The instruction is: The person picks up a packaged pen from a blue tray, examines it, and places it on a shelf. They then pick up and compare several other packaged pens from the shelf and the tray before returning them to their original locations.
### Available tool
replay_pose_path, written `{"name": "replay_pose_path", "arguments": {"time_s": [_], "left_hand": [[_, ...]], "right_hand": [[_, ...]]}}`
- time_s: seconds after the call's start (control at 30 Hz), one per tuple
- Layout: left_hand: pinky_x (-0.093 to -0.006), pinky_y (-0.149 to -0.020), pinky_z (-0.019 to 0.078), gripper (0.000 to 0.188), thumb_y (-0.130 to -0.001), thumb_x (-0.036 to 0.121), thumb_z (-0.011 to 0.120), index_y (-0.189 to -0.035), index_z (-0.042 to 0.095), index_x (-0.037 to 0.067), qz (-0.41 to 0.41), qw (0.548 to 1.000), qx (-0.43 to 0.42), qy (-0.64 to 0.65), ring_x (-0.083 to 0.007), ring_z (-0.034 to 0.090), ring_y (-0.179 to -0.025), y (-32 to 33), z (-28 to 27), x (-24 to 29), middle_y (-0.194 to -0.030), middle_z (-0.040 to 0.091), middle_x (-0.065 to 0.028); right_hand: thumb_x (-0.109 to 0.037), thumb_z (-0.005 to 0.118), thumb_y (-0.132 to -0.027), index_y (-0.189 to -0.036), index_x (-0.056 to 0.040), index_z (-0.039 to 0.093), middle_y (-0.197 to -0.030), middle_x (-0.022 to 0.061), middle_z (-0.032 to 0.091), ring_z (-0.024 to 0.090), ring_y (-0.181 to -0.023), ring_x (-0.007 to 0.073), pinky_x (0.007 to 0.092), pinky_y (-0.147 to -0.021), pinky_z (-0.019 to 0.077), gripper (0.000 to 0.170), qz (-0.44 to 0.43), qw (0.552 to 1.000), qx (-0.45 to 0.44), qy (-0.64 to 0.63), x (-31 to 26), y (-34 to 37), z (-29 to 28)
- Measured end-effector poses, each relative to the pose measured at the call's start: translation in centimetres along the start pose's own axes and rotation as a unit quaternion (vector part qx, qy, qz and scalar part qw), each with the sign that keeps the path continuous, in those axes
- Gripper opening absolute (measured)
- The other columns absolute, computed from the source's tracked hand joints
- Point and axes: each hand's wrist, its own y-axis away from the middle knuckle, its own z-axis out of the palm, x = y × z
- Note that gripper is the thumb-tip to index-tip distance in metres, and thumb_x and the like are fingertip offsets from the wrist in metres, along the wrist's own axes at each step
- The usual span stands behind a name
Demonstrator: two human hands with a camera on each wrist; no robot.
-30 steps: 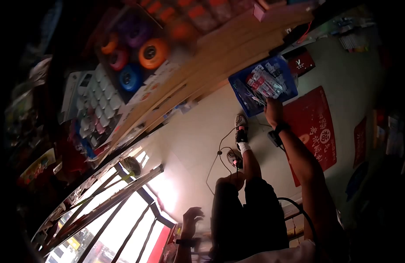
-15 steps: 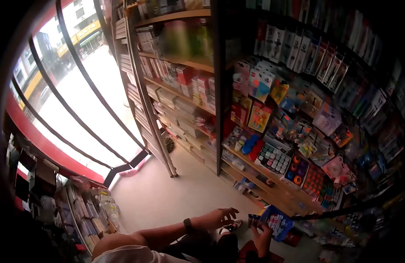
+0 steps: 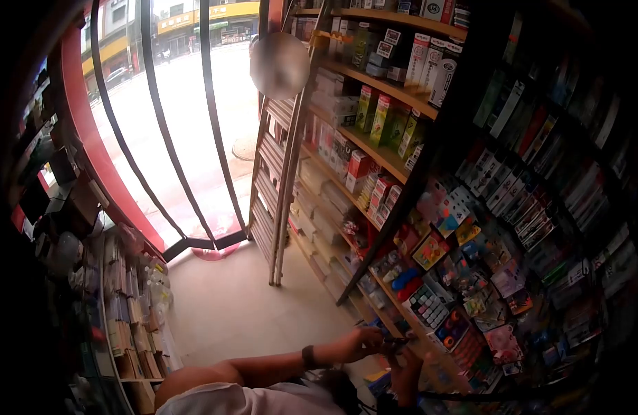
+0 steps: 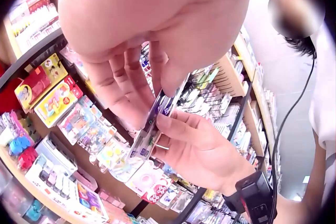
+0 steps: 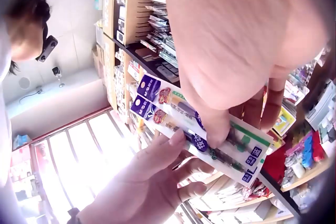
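Two pen packs (image 5: 178, 111), with purple header ends and clear fronts, lie overlapped between both hands in the right wrist view. My left hand (image 5: 144, 176) pinches them from one side, its thumb lying on the front. From the other side my right hand (image 4: 199, 145) grips the same packs, thumb along the face in the left wrist view. Seen from the head, left hand (image 3: 360, 344) and right hand (image 3: 405, 370) meet in front of the body, and the packs are a small dark shape there. Part of the packs is covered by the fingers.
Stocked shelves (image 3: 374, 145) run along the right, with a stationery display (image 3: 464, 277) below. A folded ladder (image 3: 274, 200) leans beside the barred doorway (image 3: 188, 138). Stacked books (image 3: 129, 304) stand at left. A blue basket (image 3: 378, 380) shows partly below the hands.
My right hand has come up from the blue basket with the packs. The left hand has moved in from apart to hold them too. The head view has swung up from the floor toward the doorway.
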Motion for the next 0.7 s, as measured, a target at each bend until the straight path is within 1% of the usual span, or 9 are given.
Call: {"name": "replay_pose_path", "arguments": {"time_s": [0.13, 0.2, 0.23, 0.27, 0.33, 0.43, 0.57, 0.63, 0.7], "left_hand": [[-0.0358, -0.076, 0.0519, 0.011, -0.092, 0.008, 0.067, -0.1, 0.067, -0.001, 0.013, 0.999, 0.044, -0.018, -0.0288, 0.065, -0.085, -2.8, 0.0, 0.0, -0.095, 0.067, -0.0155], [-0.0349, -0.075, 0.0516, 0.011, -0.092, 0.008, 0.067, -0.099, 0.067, 0.0, 0.006, 0.998, 0.059, -0.016, -0.0271, 0.065, -0.085, -4.4, 0.0, 0.5, -0.094, 0.067, -0.0154], [-0.0339, -0.075, 0.0513, 0.012, -0.093, 0.009, 0.066, -0.101, 0.065, 0.0, -0.01, 0.998, 0.059, -0.002, -0.0248, 0.065, -0.084, -5.6, -0.3, 1.2, -0.093, 0.067, -0.0145], [-0.0329, -0.076, 0.051, 0.013, -0.094, 0.01, 0.065, -0.102, 0.064, 0.0, -0.027, 0.998, 0.059, 0.014, -0.0225, 0.065, -0.084, -6.4, -0.1, 1.7, -0.092, 0.067, -0.0137], [-0.0332, -0.077, 0.0506, 0.015, -0.096, 0.011, 0.063, -0.105, 0.06, 0.0, -0.042, 0.996, 0.077, 0.024, -0.0196, 0.064, -0.083, -8.2, 0.8, 1.2, -0.091, 0.067, -0.0116], [-0.0335, -0.07, 0.0472, 0.011, -0.098, 0.009, 0.055, -0.105, 0.056, 0.001, 0.004, 0.996, 0.084, 0.018, -0.0197, 0.058, -0.076, -10.6, 1.8, 1.2, -0.085, 0.059, -0.0118], [-0.0343, -0.075, 0.0471, 0.017, -0.102, 0.013, 0.052, -0.112, 0.054, 0.0, -0.009, 0.993, 0.113, 0.005, -0.0184, 0.059, -0.082, -12.9, 3.3, 0.8, -0.087, 0.061, -0.0134], [-0.0327, -0.078, 0.047, 0.023, -0.104, 0.014, 0.049, -0.119, 0.053, -0.001, -0.074, 0.991, 0.107, -0.005, -0.0156, 0.058, -0.086, -13.6, 3.9, 0.2, -0.092, 0.063, -0.0114], [-0.0279, -0.071, 0.0455, 0.022, -0.106, 0.015, 0.044, -0.119, 0.052, 0.0, -0.065, 0.989, 0.096, 0.089, -0.011, 0.053, -0.079, -14.6, 4.1, 1.3, -0.089, 0.058, -0.0038]], "right_hand": [[-0.015, 0.071, -0.088, -0.097, 0.0015, 0.07, -0.091, 0.0134, 0.073, 0.071, -0.087, 0.0246, 0.0355, -0.076, 0.052, 0.019, -0.069, 0.997, -0.011, -0.024, 2.2, -3.5, -1.2], [-0.017, 0.076, -0.084, -0.078, 0.002, 0.06, -0.069, 0.0193, 0.058, 0.056, -0.062, 0.0315, 0.0393, -0.062, 0.0427, 0.026, -0.082, 0.991, 0.019, -0.101, 3.5, -5.1, -1.5], [-0.017, 0.075, -0.085, -0.08, 0.002, 0.062, -0.069, 0.02, 0.059, 0.059, -0.062, 0.0322, 0.0399, -0.06, 0.0424, 0.024, -0.189, 0.978, 0.055, -0.065, 4.7, -6.5, -1.8], [-0.017, 0.075, -0.085, -0.08, 0.002, 0.062, -0.069, 0.02, 0.059, 0.059, -0.062, 0.0322, 0.0399, -0.06, 0.0424, 0.024, -0.19, 0.978, 0.052, -0.069, 5.6, -6.8, -2.5], [-0.014, 0.068, -0.09, -0.099, 0.0027, 0.069, -0.089, 0.0126, 0.071, 0.067, -0.081, 0.0184, 0.0348, -0.073, 0.0511, 0.019, -0.018, 0.999, -0.025, -0.022, 5.7, -7.0, -4.7], [-0.013, 0.072, -0.087, -0.084, 0.0036, 0.065, -0.074, 0.0178, 0.066, 0.067, -0.071, 0.0248, 0.0384, -0.065, 0.0478, 0.018, -0.041, 0.99, 0.046, -0.125, 4.8, -7.6, -7.0], [-0.012, 0.07, -0.088, -0.085, 0.0049, 0.065, -0.077, 0.0155, 0.068, 0.068, -0.074, 0.0205, 0.0351, -0.068, 0.0499, 0.018, 0.017, 0.983, 0.05, -0.173, 9.8, -7.9, -7.6], [-0.013, 0.069, -0.089, -0.091, 0.0048, 0.066, -0.079, 0.0139, 0.069, 0.068, -0.073, 0.0199, 0.0331, -0.068, 0.0508, 0.019, 0.021, 0.976, 0.044, -0.213, 9.7, -8.1, -8.8], [-0.017, 0.067, -0.093, -0.105, 0.0036, 0.066, -0.084, 0.014, 0.07, 0.067, -0.072, 0.0169, 0.0318, -0.064, 0.0527, 0.023, 0.031, 0.979, 0.043, -0.198, 9.4, -8.5, -9.6]]}}
